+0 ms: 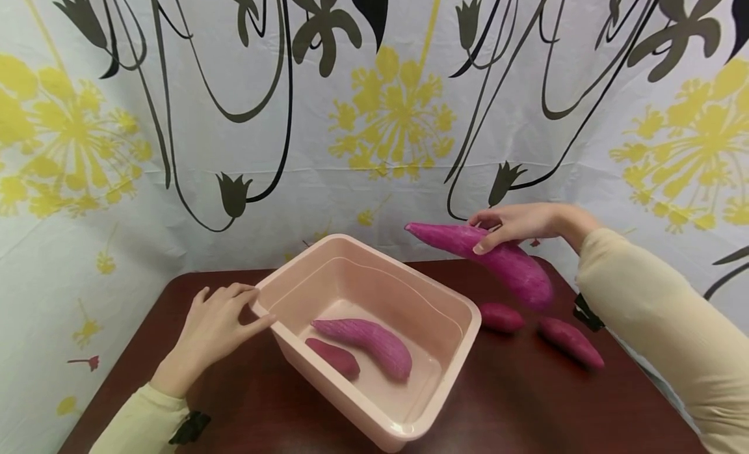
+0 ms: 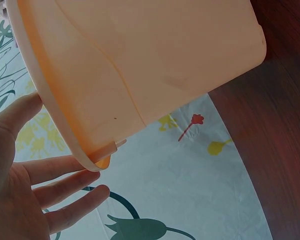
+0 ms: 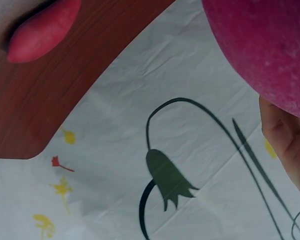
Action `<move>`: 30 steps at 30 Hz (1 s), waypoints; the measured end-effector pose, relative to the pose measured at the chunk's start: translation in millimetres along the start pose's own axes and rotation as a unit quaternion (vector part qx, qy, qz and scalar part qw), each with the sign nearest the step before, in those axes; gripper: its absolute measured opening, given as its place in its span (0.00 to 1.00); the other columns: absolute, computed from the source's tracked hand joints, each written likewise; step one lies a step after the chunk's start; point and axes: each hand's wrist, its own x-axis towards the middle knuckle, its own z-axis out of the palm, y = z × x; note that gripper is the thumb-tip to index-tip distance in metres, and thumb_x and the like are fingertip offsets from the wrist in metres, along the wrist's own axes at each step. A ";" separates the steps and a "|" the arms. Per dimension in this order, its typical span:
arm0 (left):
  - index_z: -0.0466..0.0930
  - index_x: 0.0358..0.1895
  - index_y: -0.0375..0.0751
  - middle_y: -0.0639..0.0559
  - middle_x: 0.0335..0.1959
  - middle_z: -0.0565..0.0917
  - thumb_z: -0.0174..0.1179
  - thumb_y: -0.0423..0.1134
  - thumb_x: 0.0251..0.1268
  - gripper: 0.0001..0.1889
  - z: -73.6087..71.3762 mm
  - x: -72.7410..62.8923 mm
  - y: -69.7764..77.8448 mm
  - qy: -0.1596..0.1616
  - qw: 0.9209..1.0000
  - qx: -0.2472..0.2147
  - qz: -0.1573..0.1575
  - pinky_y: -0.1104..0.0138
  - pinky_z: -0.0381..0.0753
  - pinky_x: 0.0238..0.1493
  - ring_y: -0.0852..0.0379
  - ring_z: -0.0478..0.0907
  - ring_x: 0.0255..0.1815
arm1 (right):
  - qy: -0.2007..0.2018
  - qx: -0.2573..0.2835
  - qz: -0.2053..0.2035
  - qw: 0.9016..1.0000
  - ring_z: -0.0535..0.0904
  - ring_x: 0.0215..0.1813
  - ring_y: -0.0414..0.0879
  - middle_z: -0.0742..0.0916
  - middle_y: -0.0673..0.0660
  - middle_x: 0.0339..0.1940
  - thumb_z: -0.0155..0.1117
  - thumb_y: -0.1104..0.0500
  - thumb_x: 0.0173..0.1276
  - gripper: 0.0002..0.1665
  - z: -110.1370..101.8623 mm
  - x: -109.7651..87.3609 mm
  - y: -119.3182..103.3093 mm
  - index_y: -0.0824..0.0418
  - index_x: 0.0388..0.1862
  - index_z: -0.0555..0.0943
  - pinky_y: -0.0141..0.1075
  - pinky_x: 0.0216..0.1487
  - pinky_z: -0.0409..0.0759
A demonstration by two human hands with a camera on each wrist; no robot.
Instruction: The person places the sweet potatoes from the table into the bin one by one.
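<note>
A large purple sweet potato (image 1: pixel 503 262) is held above the table by my right hand (image 1: pixel 517 226), thumb on the near side, its narrow end pointing left. In the right wrist view the sweet potato (image 3: pixel 270 50) covers much of the hand. My left hand (image 1: pixel 219 317) grips the left corner rim of a pink plastic tub (image 1: pixel 374 415); the left wrist view shows thumb and index finger at that rim (image 2: pixel 50 112). Inside the tub lie a long purple sweet potato (image 1: pixel 368 340) and a smaller reddish one (image 1: pixel 333 358).
Two small reddish sweet potatoes, one (image 1: pixel 501 317) beside the tub's right corner and another (image 1: pixel 570 341) farther right, lie on the dark wooden table (image 1: pixel 526 408). A white cloth (image 1: pixel 374 200) with flower prints hangs behind the table and along its sides.
</note>
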 end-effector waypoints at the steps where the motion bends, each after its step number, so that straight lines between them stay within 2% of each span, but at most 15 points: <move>1: 0.79 0.44 0.36 0.43 0.44 0.77 0.60 0.59 0.46 0.30 0.0 0.0 -0.1 -0.001 1.000 0.000 0.000 0.40 0.55 0.49 0.44 0.73 0.43 | 0.000 -0.003 -0.001 1.000 0.68 0.53 0.55 0.67 0.59 0.59 0.62 0.40 0.53 0.37 -0.2 1.0 -2.8 0.50 0.59 0.61 0.45 0.31 0.71; 4: 0.79 0.44 0.36 0.44 0.44 0.77 0.60 0.59 0.46 0.30 0.4 0.2 -0.2 -0.001 1.000 -0.002 -0.001 0.40 0.54 0.49 0.45 0.73 0.43 | -0.008 0.007 -0.019 1.000 0.62 0.60 0.56 0.64 0.60 0.62 0.63 0.42 0.53 0.39 -0.5 5.8 -11.3 0.53 0.61 0.60 0.50 0.41 0.71; 7: 0.79 0.44 0.36 0.44 0.44 0.77 0.60 0.59 0.46 0.30 0.7 0.1 -0.3 0.000 1.000 -0.002 -0.001 0.40 0.55 0.49 0.45 0.73 0.43 | -0.024 0.026 -0.054 0.998 0.61 0.61 0.53 0.66 0.60 0.60 0.63 0.46 0.55 0.39 0.0 13.0 -18.9 0.59 0.61 0.60 0.46 0.55 0.64; 15: 0.79 0.44 0.36 0.44 0.43 0.77 0.61 0.59 0.45 0.29 0.8 0.2 -0.5 0.006 1.000 0.001 0.002 0.40 0.55 0.49 0.45 0.73 0.43 | -0.060 0.028 -0.073 0.995 0.68 0.53 0.49 0.72 0.58 0.54 0.63 0.46 0.55 0.36 4.1 28.4 -43.9 0.58 0.58 0.62 0.42 0.51 0.68; 24: 0.79 0.44 0.37 0.44 0.43 0.77 0.59 0.61 0.46 0.30 0.6 -0.5 -0.7 0.003 1.000 0.000 0.003 0.40 0.55 0.49 0.45 0.73 0.43 | -0.071 0.004 -0.086 0.994 0.66 0.56 0.47 0.69 0.55 0.56 0.64 0.44 0.53 0.37 10.6 43.1 -71.6 0.56 0.58 0.63 0.41 0.52 0.68; 30: 0.80 0.44 0.37 0.45 0.43 0.77 0.60 0.60 0.46 0.29 -0.3 -0.2 0.3 0.006 1.000 0.002 0.002 0.41 0.55 0.49 0.46 0.73 0.43 | -0.090 0.009 -0.097 0.991 0.69 0.52 0.46 0.72 0.54 0.53 0.64 0.46 0.54 0.35 15.9 53.9 -87.4 0.55 0.57 0.63 0.40 0.49 0.70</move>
